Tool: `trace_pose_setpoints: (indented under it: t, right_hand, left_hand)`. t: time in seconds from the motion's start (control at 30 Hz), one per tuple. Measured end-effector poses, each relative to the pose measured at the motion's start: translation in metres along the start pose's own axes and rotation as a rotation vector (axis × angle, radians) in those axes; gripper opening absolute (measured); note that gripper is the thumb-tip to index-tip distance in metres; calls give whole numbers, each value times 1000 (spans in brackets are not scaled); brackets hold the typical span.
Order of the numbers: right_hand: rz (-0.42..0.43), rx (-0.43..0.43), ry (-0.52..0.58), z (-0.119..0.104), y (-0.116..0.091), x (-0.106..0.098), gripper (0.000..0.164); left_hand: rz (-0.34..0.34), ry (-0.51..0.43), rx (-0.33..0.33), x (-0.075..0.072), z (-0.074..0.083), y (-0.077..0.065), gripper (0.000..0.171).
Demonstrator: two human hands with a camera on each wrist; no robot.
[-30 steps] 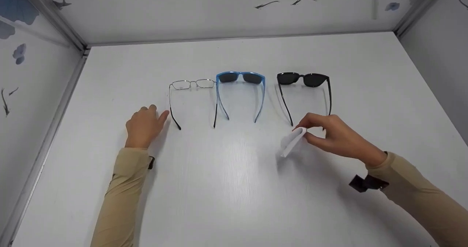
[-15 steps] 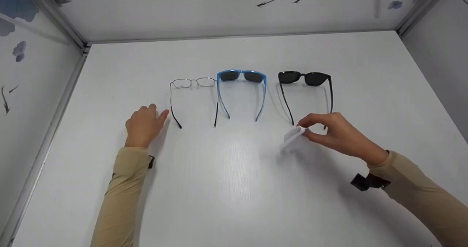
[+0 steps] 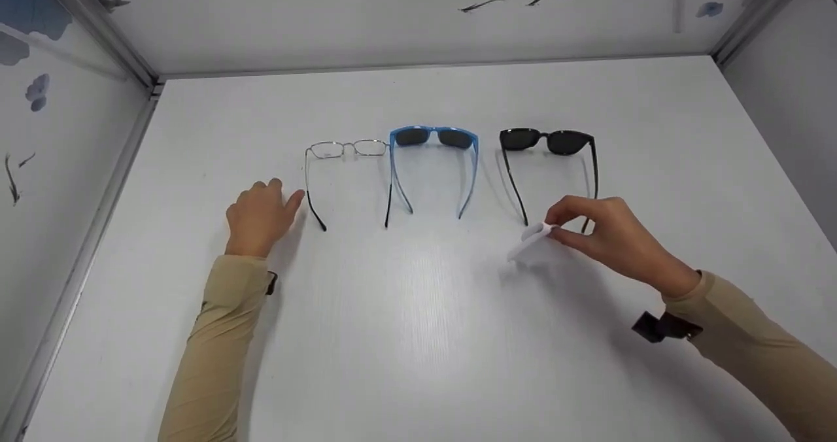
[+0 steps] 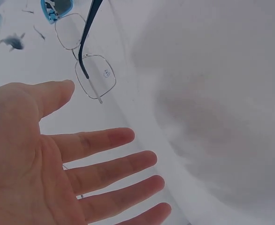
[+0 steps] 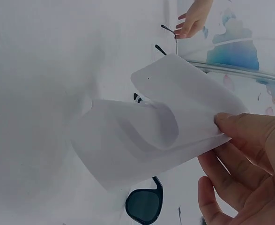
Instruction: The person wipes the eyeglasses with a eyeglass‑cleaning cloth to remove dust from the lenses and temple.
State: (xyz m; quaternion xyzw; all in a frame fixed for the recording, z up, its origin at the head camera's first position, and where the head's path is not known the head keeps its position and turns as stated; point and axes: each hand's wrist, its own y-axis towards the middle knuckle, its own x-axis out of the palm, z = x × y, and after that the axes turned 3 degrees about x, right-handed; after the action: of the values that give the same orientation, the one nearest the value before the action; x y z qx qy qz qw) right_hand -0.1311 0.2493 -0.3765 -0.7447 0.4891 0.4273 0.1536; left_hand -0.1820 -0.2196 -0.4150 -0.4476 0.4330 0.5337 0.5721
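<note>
My right hand point(image 3: 605, 236) pinches a folded, thin white sheet point(image 5: 128, 140) between thumb and fingers, its loose end hanging over the table. Just beyond that hand stand black sunglasses point(image 3: 567, 142), one temple partly hidden behind the fingers. My left hand point(image 3: 260, 218) rests on the table with fingers spread, holding nothing. Its thumb tip lies right at the left temple of wire-framed eyeglasses point(image 3: 370, 148). Blue sunglasses point(image 3: 454, 138) stand between the two other pairs, their left temple overlapping the wire pair's right one. All three pairs have their temples unfolded toward me.
The white tabletop point(image 3: 366, 337) is bounded by a pale back wall point(image 3: 392, 30) with dark fish and flower prints, and by side walls. A small black device point(image 3: 664, 327) is strapped to the right sleeve.
My right hand has shifted slightly right and away from me, taking the white sheet with it. The left hand has edged a little forward; the glasses stand as before.
</note>
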Motion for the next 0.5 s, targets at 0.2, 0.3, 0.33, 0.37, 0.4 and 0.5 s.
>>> trace_pose_setpoints:
  t: [0.2,0.3,0.33,0.37,0.4,0.5]
  right_hand:
    - [37,-4,5,1,2,-2,27]
    - [47,6,4,1,3,-4,26]
    - [48,10,-2,1,3,-5,25]
    - [47,13,-13,0,3,-7,25]
    - [45,18,-23,0,4,-8,24]
    - [35,18,-78,0,5,-13,22]
  left_hand:
    - [40,41,18,-9,9,10,45]
    - [49,58,26,-13,15,17,41]
    - [43,59,22,-14,17,21,41]
    - [35,61,18,-15,20,24,40]
    - [27,64,16,-17,22,27,40]
    - [4,66,15,-19,27,37,40]
